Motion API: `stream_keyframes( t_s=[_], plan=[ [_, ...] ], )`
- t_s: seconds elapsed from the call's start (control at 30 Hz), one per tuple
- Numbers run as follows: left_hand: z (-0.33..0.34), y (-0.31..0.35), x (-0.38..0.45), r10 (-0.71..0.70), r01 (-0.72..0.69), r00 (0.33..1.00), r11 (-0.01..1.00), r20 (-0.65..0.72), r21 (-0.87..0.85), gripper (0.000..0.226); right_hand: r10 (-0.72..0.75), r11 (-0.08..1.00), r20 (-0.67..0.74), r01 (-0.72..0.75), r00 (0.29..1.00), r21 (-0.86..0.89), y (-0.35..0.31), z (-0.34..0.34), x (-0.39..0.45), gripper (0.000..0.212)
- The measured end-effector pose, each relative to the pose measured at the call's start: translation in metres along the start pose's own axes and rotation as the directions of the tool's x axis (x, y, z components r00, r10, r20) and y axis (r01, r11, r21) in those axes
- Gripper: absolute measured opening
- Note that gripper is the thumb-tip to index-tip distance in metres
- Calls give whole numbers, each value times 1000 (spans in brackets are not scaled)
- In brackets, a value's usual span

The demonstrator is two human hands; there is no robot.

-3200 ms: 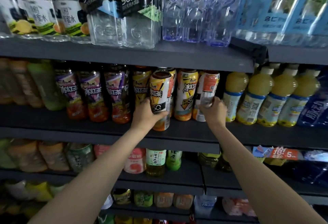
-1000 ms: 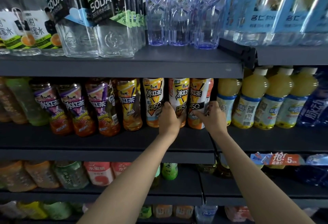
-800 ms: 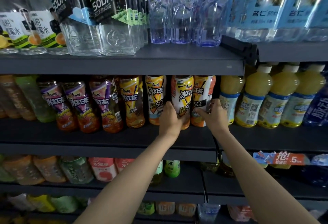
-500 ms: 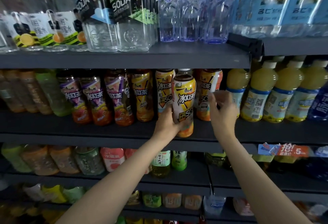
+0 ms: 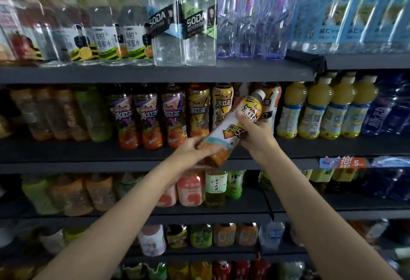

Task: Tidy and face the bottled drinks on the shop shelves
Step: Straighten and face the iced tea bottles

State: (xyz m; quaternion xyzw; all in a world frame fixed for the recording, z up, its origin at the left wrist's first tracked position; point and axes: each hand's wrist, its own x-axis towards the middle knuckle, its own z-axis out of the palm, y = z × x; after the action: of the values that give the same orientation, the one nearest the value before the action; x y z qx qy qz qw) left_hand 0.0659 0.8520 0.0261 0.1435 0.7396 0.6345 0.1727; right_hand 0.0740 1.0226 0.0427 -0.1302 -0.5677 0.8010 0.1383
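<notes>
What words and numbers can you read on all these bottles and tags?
"SODA": on the two square clear bottles, top shelf.
"Ganten" (roughly; it is warped): on the tall bluish water bottles.
"冰红茶": on the iced tea bottles, middle shelf.
"50": on the tilted bottle held by the left hand and right hand.
"抢!" and "5": on the shelf-edge price tag.
Other labels are too blurred or small to read.

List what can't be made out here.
- Head view: base of the iced tea bottle is covered by the left hand.
- Its label middle is under the right hand.
- Far-left drinks are blurred, labels unreadable.
- Bottom-shelf bottles are too dark and small.
</notes>
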Motion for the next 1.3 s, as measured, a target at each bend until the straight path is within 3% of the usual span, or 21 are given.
stream_keyframes(
  t_s=[0.07,0.13,0.2,0.27,0.33,0.43,0.53,0.63,0.83,0.93,1.0,1.13,1.2,1.3],
  plan=[
    [-7,4,-6,173,-131,977,949,-123,287,64,54,997,-52,-56,997,-47,3,5,-11,42],
    [-12,7,-14,373,-245,908,842,-192,482,65,135,991,-53,-135,989,5,5,8,-22,58],
    [-16,7,-21,556,-372,817,712,-155,595,69,211,973,15,-211,977,95,2,12,-32,53],
    [-20,8,-27,640,-471,763,644,-87,602,72,267,942,56,-273,962,196,1,17,-41,39],
    [-23,11,-31,614,-516,787,706,-57,486,75,286,908,60,-290,956,301,3,18,-43,42],
    [-28,17,-35,489,-452,871,837,-50,309,68,261,888,71,-268,963,373,-1,14,-49,60],
    [-33,18,-36,374,-365,927,876,35,316,64,192,910,104,-217,976,353,-6,10,-50,44],
    [-35,16,-31,256,-288,958,873,133,394,65,29,989,110,-45,994,144,-8,7,-55,24],
    [-2,13,-28,329,-345,936,804,122,485,72,-227,915,116,252,967,-316,-5,13,-71,55],
    [4,8,-27,320,-349,937,880,142,321,51,-271,854,86,281,959,-439,-8,14,-71,59],
    [1,9,-30,247,-286,945,942,215,176,41,-207,881,186,266,960,-391,-18,8,-69,51],
    [-6,15,-33,83,-61,902,996,424,-66,38,-65,993,462,104,884,-61,-36,-7,-67,49],
    [-9,16,-33,45,10,871,994,489,-109,37,-71,993,456,106,887,-52,-38,-7,-65,54],
    [-5,17,-32,30,40,885,989,464,-141,40,-136,972,288,184,948,-147,-35,3,-66,60]
  ],
)
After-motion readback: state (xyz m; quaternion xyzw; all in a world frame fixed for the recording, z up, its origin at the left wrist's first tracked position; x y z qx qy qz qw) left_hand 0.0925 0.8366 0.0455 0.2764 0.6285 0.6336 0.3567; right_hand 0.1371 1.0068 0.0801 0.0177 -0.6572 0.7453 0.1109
